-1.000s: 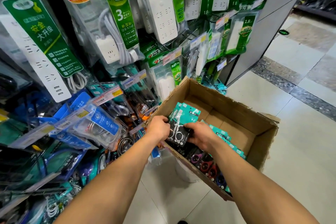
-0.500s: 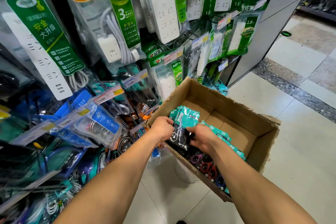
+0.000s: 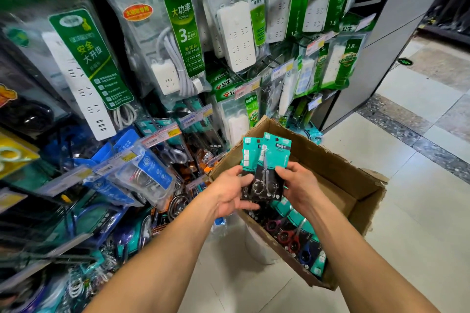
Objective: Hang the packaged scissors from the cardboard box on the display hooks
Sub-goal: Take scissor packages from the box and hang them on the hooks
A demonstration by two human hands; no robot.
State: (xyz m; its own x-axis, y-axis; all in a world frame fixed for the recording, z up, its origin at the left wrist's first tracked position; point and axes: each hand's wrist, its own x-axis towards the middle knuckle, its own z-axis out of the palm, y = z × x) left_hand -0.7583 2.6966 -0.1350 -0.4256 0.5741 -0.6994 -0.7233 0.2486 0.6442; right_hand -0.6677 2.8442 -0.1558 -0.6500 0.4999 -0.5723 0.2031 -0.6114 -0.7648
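The left hand (image 3: 229, 192) and right hand (image 3: 298, 183) clasp a stack of teal-and-black carded scissors packs (image 3: 269, 160), held just above the open brown cardboard box (image 3: 356, 175). Along its near wall lie more scissors packs (image 3: 292, 234). Bagged white power strips (image 3: 236, 35) hang beyond.

Single view, head-worn, wide-angle lens; straight lines bow at the edges. The camera looks forward and down from standing height. Forearms enter from 6 o'clock. The left hand (image 3: 226, 193) and right hand (image 3: 300, 185) meet near centre, close to the lens, both gripping packaged scissors (image 3: 269, 160). Cardboard box (image 3: 330, 160) is at 4 o'clock and near. Display wall (image 3: 178, 46) fills 9 to 12 o'clock. Tiled floor (image 3: 419, 211) is at 3 o'clock.
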